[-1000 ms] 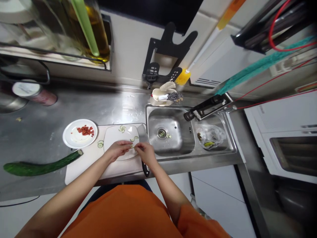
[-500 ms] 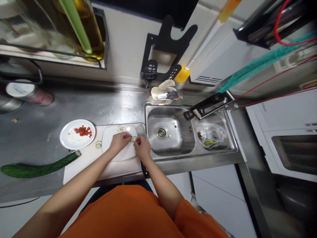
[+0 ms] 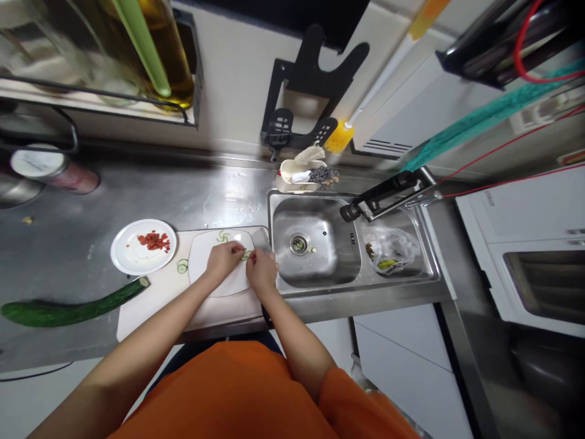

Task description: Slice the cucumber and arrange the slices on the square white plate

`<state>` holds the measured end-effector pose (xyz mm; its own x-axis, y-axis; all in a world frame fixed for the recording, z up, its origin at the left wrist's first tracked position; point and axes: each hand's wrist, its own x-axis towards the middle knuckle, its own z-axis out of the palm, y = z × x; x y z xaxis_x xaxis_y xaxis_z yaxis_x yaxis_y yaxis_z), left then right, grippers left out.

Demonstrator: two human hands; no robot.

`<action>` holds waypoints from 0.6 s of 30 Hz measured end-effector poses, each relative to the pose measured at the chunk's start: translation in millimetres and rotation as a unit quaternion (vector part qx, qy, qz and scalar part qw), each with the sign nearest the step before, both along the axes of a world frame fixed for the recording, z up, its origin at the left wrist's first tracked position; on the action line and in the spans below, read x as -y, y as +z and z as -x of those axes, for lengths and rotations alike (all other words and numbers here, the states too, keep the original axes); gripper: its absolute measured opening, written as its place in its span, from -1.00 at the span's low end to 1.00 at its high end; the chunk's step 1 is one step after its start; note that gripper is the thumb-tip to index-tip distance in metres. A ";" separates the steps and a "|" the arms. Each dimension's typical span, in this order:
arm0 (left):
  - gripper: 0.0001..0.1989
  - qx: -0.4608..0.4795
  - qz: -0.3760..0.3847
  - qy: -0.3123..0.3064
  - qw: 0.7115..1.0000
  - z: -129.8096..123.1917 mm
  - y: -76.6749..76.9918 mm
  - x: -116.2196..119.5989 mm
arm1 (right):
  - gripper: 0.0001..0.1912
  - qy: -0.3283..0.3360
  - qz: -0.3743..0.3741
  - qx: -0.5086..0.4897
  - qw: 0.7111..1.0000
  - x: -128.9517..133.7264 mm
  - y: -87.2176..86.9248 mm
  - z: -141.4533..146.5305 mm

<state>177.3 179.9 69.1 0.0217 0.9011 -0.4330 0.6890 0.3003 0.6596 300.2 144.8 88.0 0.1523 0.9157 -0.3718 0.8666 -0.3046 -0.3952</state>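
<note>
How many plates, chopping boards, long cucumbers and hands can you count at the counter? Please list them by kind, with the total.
Plates: 2 (round plate, square plate)
Chopping board: 1
Long cucumber: 1
Hands: 2 (left hand, right hand)
Total: 6

My shirt (image 3: 228,390) orange, sq. plate (image 3: 231,286) white, cuke slices (image 3: 223,236) pale grn w/ dk rims, whole cuke (image 3: 59,313) dk grn, chopped bits (image 3: 155,241) red.
</note>
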 end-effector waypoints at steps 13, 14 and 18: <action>-0.85 -0.002 -0.020 -0.008 1.000 -0.1 -6.3 -1.0 | -0.80 0.023 0.029 0.052 0.998 -5.3 6.9 8.5; -0.86 -0.003 -0.020 -0.008 1.000 -0.1 -6.2 -0.9 | -0.79 0.027 0.032 0.058 0.997 -5.3 7.2 9.3; -0.86 0.001 -0.017 -0.002 1.000 0.5 -6.4 0.0 | -0.78 0.035 0.033 0.076 0.996 -4.6 7.1 11.6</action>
<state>176.8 179.9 62.7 0.0257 0.9150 -0.4026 0.6887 0.2757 0.6706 288.6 149.4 95.1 0.1475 0.9007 -0.4086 0.9352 -0.2615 -0.2387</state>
